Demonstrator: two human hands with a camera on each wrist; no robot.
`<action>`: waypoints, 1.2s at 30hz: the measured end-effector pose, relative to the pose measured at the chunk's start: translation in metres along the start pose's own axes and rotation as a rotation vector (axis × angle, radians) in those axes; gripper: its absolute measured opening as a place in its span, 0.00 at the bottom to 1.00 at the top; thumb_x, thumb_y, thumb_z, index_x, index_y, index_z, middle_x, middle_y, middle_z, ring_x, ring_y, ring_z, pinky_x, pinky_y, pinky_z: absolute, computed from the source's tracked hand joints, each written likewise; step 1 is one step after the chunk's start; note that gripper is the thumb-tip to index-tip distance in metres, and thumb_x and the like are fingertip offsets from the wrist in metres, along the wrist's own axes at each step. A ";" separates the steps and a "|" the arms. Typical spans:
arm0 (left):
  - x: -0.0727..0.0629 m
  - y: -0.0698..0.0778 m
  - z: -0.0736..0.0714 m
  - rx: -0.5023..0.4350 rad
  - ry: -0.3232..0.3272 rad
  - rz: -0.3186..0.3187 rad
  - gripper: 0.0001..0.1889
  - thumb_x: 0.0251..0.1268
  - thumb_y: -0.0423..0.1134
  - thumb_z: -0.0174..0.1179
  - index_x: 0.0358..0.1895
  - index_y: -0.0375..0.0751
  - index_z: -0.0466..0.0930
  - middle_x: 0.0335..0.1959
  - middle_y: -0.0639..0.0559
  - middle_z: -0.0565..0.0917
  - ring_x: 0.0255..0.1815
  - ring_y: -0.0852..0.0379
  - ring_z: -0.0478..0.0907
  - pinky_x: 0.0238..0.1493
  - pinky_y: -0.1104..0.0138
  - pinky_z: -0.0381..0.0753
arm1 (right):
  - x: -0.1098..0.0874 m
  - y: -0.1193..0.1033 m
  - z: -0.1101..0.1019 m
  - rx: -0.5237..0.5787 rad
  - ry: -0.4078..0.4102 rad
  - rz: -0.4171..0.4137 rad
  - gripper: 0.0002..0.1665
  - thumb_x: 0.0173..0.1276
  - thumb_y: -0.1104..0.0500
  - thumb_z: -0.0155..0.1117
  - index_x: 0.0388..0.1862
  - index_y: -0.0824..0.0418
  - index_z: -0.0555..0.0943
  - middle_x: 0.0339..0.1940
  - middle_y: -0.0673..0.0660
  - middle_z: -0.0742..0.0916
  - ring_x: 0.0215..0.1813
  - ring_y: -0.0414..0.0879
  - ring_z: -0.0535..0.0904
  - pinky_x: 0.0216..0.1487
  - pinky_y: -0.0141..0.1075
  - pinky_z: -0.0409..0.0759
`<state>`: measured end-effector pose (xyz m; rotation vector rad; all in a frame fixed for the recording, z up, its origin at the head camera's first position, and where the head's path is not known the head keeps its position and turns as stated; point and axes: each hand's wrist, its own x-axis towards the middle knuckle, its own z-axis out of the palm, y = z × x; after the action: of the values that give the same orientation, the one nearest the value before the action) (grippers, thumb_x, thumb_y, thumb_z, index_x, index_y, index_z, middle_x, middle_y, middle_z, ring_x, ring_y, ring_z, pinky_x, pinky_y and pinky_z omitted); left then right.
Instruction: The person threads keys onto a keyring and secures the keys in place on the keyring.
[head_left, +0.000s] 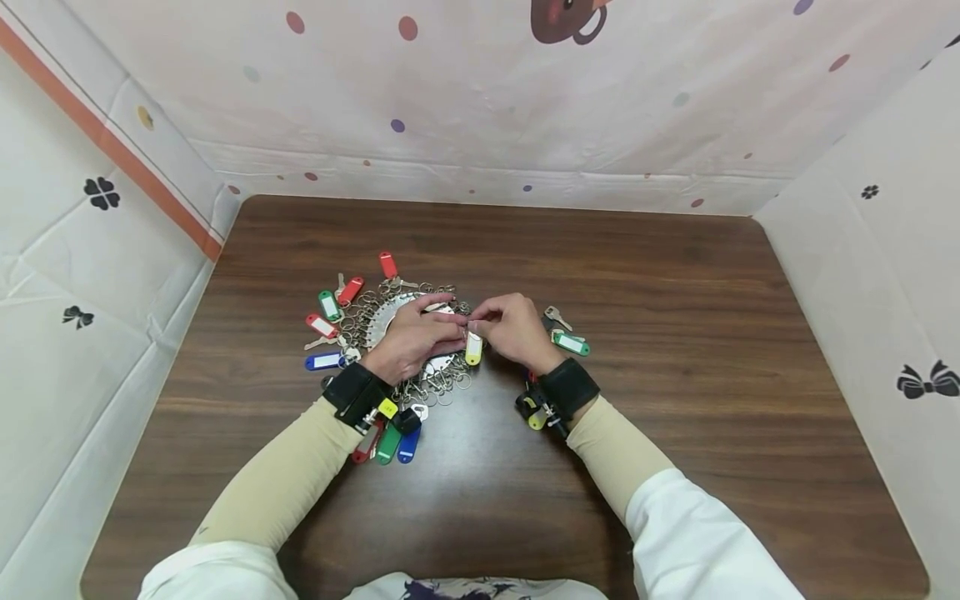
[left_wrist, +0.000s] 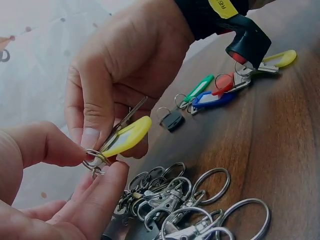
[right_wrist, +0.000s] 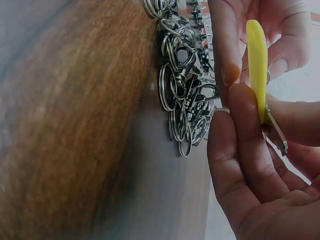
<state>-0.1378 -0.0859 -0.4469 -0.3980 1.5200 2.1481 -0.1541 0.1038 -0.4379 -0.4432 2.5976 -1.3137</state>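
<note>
A yellow key tag (head_left: 473,348) hangs between the two hands with a key (left_wrist: 131,112) beside it. Its split ring (left_wrist: 95,159) meets a smaller ring. My left hand (head_left: 412,337) pinches the rings between thumb and fingers, over a round silver rack (head_left: 382,317) edged with many clips and rings. From the right, my right hand (head_left: 513,329) pinches the tagged key and its ring, thumb and fingers around them in the right wrist view. Loose metal rings (right_wrist: 182,95) hang from the rack just beside the fingertips. The left hand and forearm hide part of the rack.
Left of the rack lie red (head_left: 350,291), green (head_left: 329,305) and blue tags (head_left: 324,361) with keys. More tags, one a green tag (head_left: 387,443), lie by the left wrist. Another green tag (head_left: 571,343) with a key lies right of the right hand. Patterned sheets surround the brown table (head_left: 712,350).
</note>
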 end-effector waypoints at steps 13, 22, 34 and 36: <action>0.001 0.000 0.001 0.040 0.000 -0.008 0.38 0.61 0.15 0.58 0.76 0.37 0.65 0.45 0.46 0.88 0.39 0.55 0.89 0.41 0.64 0.91 | 0.001 0.002 -0.001 0.011 -0.027 0.007 0.05 0.70 0.62 0.70 0.37 0.60 0.92 0.36 0.56 0.92 0.35 0.44 0.82 0.36 0.32 0.78; -0.001 -0.001 0.002 0.077 -0.030 0.027 0.20 0.64 0.19 0.61 0.60 0.24 0.76 0.40 0.48 0.89 0.38 0.57 0.90 0.46 0.66 0.90 | 0.001 0.002 -0.002 0.020 -0.022 0.002 0.05 0.70 0.62 0.71 0.37 0.60 0.92 0.37 0.57 0.92 0.35 0.44 0.83 0.37 0.31 0.79; -0.005 -0.002 0.000 0.395 -0.052 0.144 0.20 0.56 0.25 0.73 0.54 0.29 0.84 0.52 0.39 0.89 0.43 0.60 0.87 0.45 0.69 0.88 | 0.000 0.000 -0.006 0.028 -0.011 -0.006 0.05 0.70 0.61 0.71 0.37 0.61 0.92 0.34 0.57 0.92 0.31 0.42 0.82 0.33 0.31 0.78; -0.004 -0.002 0.000 0.441 -0.040 0.161 0.20 0.55 0.27 0.74 0.53 0.31 0.85 0.55 0.38 0.89 0.43 0.60 0.87 0.45 0.69 0.89 | -0.001 0.000 -0.006 0.030 -0.008 -0.005 0.05 0.70 0.61 0.71 0.37 0.61 0.92 0.34 0.57 0.92 0.31 0.41 0.82 0.32 0.32 0.78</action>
<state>-0.1328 -0.0866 -0.4466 -0.0822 1.9942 1.8418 -0.1554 0.1085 -0.4346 -0.4486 2.5683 -1.3484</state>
